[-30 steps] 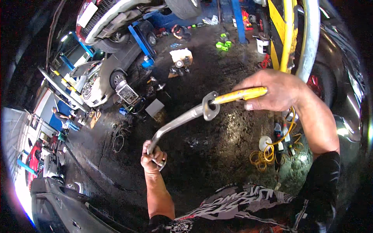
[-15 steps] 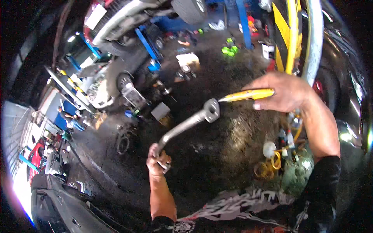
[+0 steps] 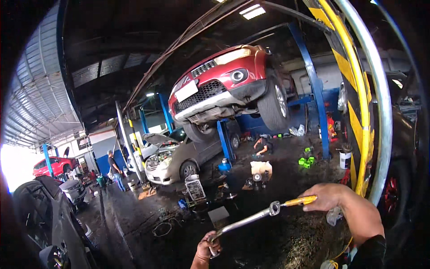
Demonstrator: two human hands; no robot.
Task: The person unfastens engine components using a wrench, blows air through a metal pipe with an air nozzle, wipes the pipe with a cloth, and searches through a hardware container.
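Note:
My left hand [image 3: 208, 245] is closed around the lower end of a long, slightly curved metal arm [image 3: 246, 220]. At the arm's far end is a ring-shaped eye [image 3: 274, 208], tilted up to the right. My right hand [image 3: 330, 197] grips a slim yellow pointed tool [image 3: 298, 201], its exact kind unclear. The tool's tip meets the rim of the eye or lies just in front of it; I cannot tell which. Both pieces are held in the air above the dark floor.
A red car [image 3: 219, 85] hangs on a blue lift [image 3: 317, 89]. A yellow-and-black post [image 3: 354, 103] and pale pipe [image 3: 381, 103] stand close on my right. A grey car [image 3: 174, 157] has its bonnet up. One person crouches [image 3: 263, 145]; another stands [image 3: 115, 170] farther left.
The view has tilted up, so more of the workshop shows. Both hands appear lower, still holding the metal arm and the yellow tool, with the tool's tip still at the eye.

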